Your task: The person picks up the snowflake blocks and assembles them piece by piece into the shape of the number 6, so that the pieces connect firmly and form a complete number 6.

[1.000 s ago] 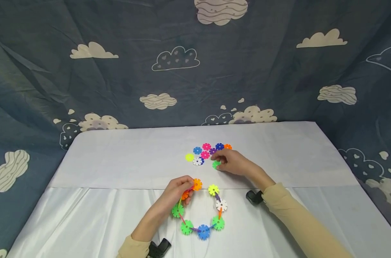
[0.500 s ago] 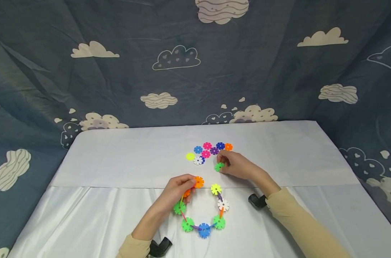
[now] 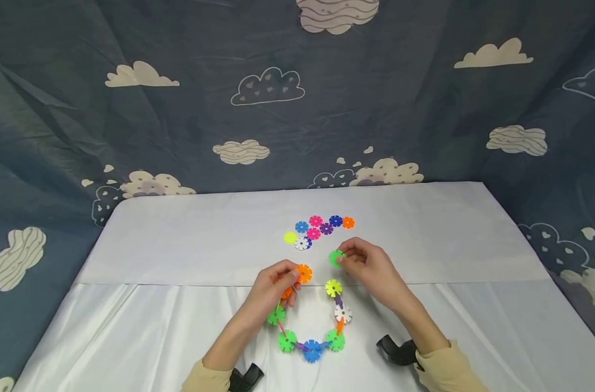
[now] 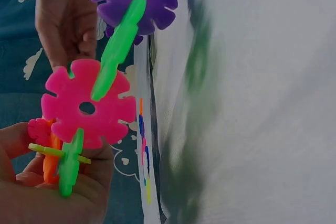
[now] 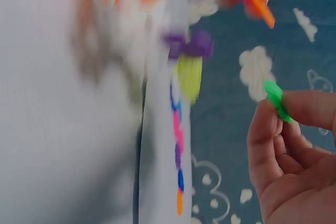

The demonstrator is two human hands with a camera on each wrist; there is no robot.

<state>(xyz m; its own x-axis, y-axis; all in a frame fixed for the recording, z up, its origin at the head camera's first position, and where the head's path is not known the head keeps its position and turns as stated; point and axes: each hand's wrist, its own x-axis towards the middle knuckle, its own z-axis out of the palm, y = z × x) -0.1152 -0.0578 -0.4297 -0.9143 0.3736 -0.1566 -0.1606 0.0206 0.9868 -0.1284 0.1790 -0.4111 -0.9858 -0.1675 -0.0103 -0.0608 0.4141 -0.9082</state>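
Observation:
A chain of notched plastic flower discs curves in a U shape, with a blue disc (image 3: pixel 312 351) at its lowest part. My left hand (image 3: pixel 270 287) grips the chain's left end, just beside an orange disc (image 3: pixel 304 274). A yellow disc (image 3: pixel 333 288) tops the other end, held by nothing. Up close in the left wrist view, a pink disc (image 4: pixel 52 95) slots into green ones seen edge-on. My right hand (image 3: pixel 373 271) pinches a single green disc (image 3: pixel 334 258) between thumb and fingers, above that yellow end. The right wrist view shows this green disc (image 5: pixel 276 100) nearly edge-on.
Loose discs in several colours lie grouped toward the back of the white-covered table (image 3: pixel 180 239), among them a purple disc (image 3: pixel 326 228) and a pale yellow one (image 3: pixel 290 238). Behind the table hangs a dark curtain (image 3: pixel 199 125) with cloud prints.
My right hand has drawn the green disc away from the loose group, toward me and slightly right. My left hand keeps its grip, the chain shifting slightly to the right.

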